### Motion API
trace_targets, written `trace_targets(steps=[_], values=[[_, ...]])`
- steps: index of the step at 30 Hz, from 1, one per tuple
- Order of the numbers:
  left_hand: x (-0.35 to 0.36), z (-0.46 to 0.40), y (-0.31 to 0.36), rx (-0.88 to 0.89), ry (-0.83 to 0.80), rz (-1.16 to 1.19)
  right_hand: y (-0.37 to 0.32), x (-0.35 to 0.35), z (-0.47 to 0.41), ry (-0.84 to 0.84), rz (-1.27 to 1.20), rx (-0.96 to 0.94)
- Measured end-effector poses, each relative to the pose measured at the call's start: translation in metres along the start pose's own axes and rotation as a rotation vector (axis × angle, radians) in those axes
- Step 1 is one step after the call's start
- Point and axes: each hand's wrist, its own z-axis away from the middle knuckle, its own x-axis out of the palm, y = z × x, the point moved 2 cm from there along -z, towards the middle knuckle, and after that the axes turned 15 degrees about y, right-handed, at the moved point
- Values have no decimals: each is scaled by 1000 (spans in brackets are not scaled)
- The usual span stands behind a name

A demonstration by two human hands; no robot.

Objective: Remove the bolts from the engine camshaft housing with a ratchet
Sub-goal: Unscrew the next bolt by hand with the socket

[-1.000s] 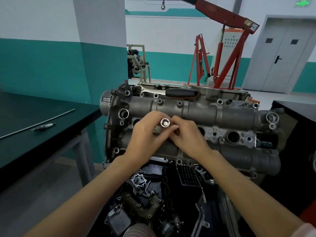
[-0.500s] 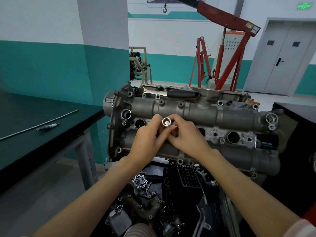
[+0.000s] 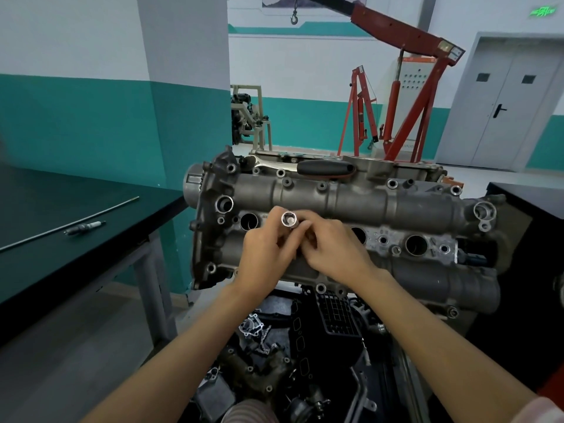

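Note:
The grey camshaft housing (image 3: 360, 203) fills the middle of the view, with bolts along its top edge such as one bolt (image 3: 287, 181) and bolt holes along the bottom. A shiny socket (image 3: 289, 219) stands over the housing's middle, its open end facing me. My left hand (image 3: 268, 251) grips the socket from the left. My right hand (image 3: 332, 248) pinches it from the right, fingers curled against the left hand. The ratchet (image 3: 320, 168), with a black handle, lies on the far top edge of the housing, untouched.
A dark green table (image 3: 76, 227) at left carries a thin rod (image 3: 70, 224) and a spark plug (image 3: 85, 228). A red engine crane (image 3: 406, 96) stands behind. Loose engine parts (image 3: 274, 355) lie below the housing. A black bench (image 3: 525, 215) is at right.
Both hands with the socket have stayed on the same spot of the housing; the view has tilted slightly, and the fingers have shifted a little around the socket.

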Motion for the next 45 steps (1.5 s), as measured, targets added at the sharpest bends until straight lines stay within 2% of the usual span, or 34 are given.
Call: trace_targets(steps=[4, 11, 14, 17, 22, 27, 32, 36, 40, 45], values=[[1, -2, 1, -36, 42, 31, 4, -1, -2, 35, -87, 123], [-4, 5, 4, 80, -93, 11, 2, -1, 1, 4, -8, 2], [-3, 4, 5, 69, -39, -26, 1, -1, 1, 6, 7, -12], [-2, 2, 4, -1, 42, -29, 0, -1, 0, 8, -49, 53], [-3, 5, 6, 2, 22, 4, 6, -1, 0, 33, -141, 172], [-4, 7, 7, 68, -26, -30, 5, 0, 2, 23, -100, 114], [-3, 3, 6, 69, 7, -27, 1, 0, 3, 22, -18, 27], [-5, -6, 1, 66, -83, 39, 2, 0, 4, 31, -6, 8], [-9, -10, -1, 149, -167, 88, 3, 1, 3, 56, -59, 60], [-8, -5, -9, 128, -155, 68, 4, 1, 1, 56, -90, 118]])
